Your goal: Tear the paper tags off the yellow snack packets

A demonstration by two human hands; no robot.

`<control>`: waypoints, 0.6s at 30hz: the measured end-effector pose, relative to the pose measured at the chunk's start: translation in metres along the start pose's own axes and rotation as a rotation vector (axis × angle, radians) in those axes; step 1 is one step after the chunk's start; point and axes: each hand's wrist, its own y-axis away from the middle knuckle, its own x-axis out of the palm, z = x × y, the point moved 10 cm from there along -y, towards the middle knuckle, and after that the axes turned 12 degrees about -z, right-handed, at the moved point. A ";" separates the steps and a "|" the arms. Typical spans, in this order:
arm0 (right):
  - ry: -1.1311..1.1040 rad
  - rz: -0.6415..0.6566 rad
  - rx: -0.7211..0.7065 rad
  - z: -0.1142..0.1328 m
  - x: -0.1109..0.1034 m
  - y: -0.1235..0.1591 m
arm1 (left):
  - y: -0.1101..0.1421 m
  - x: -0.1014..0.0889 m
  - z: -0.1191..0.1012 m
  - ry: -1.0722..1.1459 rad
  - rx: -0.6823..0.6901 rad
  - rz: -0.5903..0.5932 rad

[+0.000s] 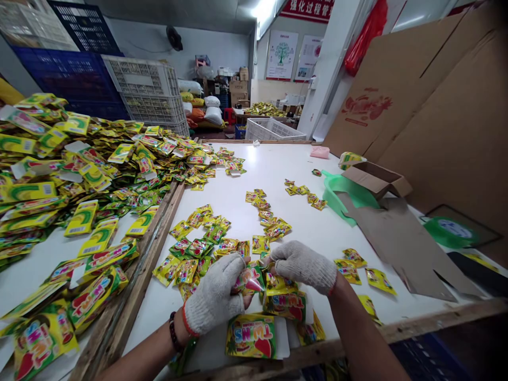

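My left hand (217,292), in a white fingerless knit glove, is closed round a small green and red "TWINS" candy box (252,279). My right hand (304,265), gloved alike, has its fingers curled together at the right edge of that box. Whatever they pinch is hidden. Under my right hand lie another candy box (286,306) and yellow sachets. Nearer the table's front edge rests a candy box (254,336) with a white flap sticking out at its right. Loose yellow and green sachets (198,247) are spread beyond and left of my left hand.
A wooden strip (137,286) divides the white table (222,196) from a large heap of packed boxes (91,174). At right are a green scoop-like tray (345,193), cardboard (397,243) and several sachets (380,280). White crates (146,90) stand behind the heap.
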 end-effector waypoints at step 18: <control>-0.061 -0.349 -0.015 0.008 0.000 0.009 | 0.008 -0.001 0.008 -0.084 0.031 -0.132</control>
